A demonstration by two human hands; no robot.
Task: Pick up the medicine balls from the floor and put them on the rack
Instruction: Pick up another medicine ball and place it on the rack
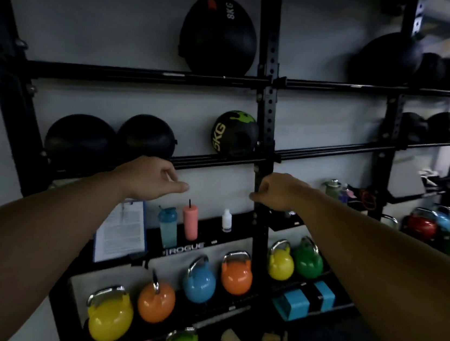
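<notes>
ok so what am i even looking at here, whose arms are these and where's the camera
No machine here. One camera worn on a person's head looks forward and down, so both arms are that person's own. The left hand and right hand reach toward a black rack; neither holds a ball. The left is relaxed; the right's fingers curl beside the rack's post, and I cannot tell whether they grip it. Medicine balls sit on the upper bars, coloured kettlebells on the lower shelves, bottles between.

Dim, underexposed room, soft motion blur throughout, wide-angle bending at edges, brighter far right.
</notes>
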